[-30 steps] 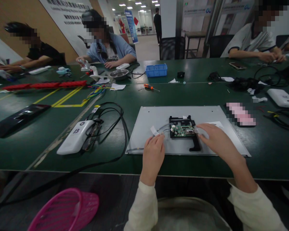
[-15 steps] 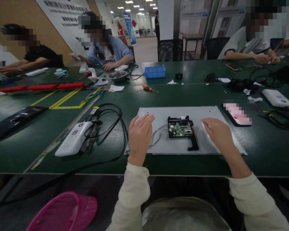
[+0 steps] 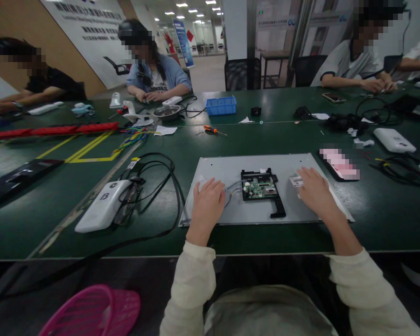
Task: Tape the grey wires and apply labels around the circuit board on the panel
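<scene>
A flat grey metal-backed panel (image 3: 220,170) lies on the green table in front of me. On its middle sits a black plastic bracket (image 3: 279,205) with a green circuit board (image 3: 260,189), from which grey cables (image 3: 233,187) run left. My left hand (image 3: 207,201) is over the panel's left part, fingers stretched out and holding nothing. My right hand (image 3: 315,191) is at the panel's right part, fingers extended, beside a small white label (image 3: 296,181) that it partly covers. Whether either palm presses on the panel I cannot tell.
Left of the panel lie a white power bank (image 3: 103,205) and black cables (image 3: 168,186). A phone (image 3: 339,163) lies to the right. Farther back are an orange screwdriver (image 3: 213,129) and a blue basket (image 3: 220,106). A pink basket (image 3: 91,310) stands below the table edge. Several people sit opposite.
My left hand has lowered slightly toward the panel. My right hand has turned flatter and spread its fingers, and the white label now shows beside it. The view has shifted slightly.
</scene>
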The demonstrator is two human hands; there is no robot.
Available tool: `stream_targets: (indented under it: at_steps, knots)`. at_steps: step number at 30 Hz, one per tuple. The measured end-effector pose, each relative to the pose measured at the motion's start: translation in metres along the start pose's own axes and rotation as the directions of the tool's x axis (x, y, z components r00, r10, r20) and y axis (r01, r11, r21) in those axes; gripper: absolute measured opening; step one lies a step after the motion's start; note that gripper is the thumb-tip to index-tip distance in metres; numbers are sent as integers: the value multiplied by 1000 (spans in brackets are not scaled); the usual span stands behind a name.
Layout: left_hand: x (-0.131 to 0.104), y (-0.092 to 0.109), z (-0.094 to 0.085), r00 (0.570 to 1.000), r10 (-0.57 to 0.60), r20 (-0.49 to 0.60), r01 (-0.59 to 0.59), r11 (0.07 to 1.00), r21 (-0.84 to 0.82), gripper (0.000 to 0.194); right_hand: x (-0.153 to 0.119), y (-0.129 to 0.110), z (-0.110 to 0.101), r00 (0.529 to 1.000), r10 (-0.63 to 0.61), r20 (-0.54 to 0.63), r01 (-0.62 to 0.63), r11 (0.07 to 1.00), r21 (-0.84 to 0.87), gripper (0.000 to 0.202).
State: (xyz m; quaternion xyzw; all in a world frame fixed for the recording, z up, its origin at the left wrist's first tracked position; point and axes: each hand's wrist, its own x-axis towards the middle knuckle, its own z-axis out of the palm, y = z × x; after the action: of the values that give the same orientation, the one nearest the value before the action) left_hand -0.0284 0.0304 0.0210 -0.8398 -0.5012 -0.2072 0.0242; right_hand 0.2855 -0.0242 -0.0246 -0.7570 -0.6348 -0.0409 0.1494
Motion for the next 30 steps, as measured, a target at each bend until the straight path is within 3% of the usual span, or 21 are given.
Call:
stream_targets:
  at_steps: [7,11,13,17,21,25,30]
  knots:
    - [5,26,-22,993,88,72,-83,994,-76,25,6,4,2,990,-143,-6,141,964,223,54]
    - [26,44,-45,983,180,33,-176,981,-84,24,17,-8,-13,958,-287,-8,277,917,288,45]
    - [43,51,-47,968,249,36,-246,966,-78,24,27,-17,-20,937,-348,-5,334,895,295,39]
    - [80,55,-19,939,334,76,-324,938,-124,22,57,-36,-20,877,-480,-18,465,838,287,35]
    - [98,47,28,961,261,89,-242,953,-184,23,81,-49,-4,837,-547,9,519,799,303,27]
    - [96,36,57,979,168,118,-148,976,-160,24,90,-56,11,856,-516,25,488,823,291,22]
    - [91,31,65,975,187,117,-168,974,-154,21,90,-56,20,888,-460,32,438,863,252,22]
